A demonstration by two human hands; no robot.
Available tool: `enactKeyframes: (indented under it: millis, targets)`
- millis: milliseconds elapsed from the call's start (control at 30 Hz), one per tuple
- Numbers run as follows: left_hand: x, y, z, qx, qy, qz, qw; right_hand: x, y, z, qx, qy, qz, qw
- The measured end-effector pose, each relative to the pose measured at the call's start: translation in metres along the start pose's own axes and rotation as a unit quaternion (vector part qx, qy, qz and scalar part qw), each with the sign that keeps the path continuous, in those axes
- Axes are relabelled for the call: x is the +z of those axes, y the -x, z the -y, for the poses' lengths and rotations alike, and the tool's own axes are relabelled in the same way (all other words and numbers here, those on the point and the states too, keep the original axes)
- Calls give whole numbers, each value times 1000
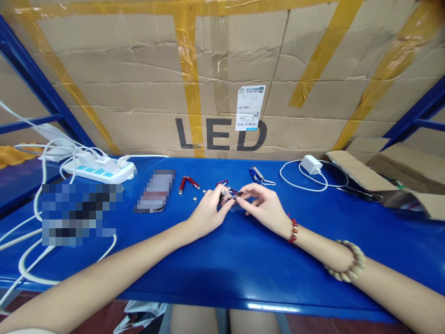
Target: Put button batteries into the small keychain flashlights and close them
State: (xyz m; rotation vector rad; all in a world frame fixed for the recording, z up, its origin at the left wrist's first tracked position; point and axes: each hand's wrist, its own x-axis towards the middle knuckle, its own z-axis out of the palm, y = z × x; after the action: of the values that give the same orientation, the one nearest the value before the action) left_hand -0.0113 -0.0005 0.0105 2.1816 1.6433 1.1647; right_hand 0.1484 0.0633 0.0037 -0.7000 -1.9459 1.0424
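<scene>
Above the blue table, my two hands meet near the middle. My left hand is closed around a small dark cylinder with a silver end. With thumb and forefinger my right hand pinches a small dark piece, whose kind I cannot make out. Just left of the hands lie small round button cells and two short red metal tubes. Behind the fingers is a red carabiner clip, partly hidden. A blue mini flashlight lies beside a silver one with a clip.
A phone lies at left, near a white power strip with tangled white cables. A white charger with its cord is at back right, beside an open cardboard box. A large carton stands behind the table.
</scene>
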Motion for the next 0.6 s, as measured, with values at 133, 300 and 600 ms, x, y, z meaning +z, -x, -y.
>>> enactKeyframes:
  millis: [133,300,600]
  targets:
    - [0,-1,0,-8,2,-2,1000,0,0,2,12,-10,5,1000]
    - [1,-1,1,-27,-17,-12,999,-1,1,4,13,-6,37,999]
    - [0,-1,-1,-47,7,-10,999,-1,2,4,-2,-6,66,998]
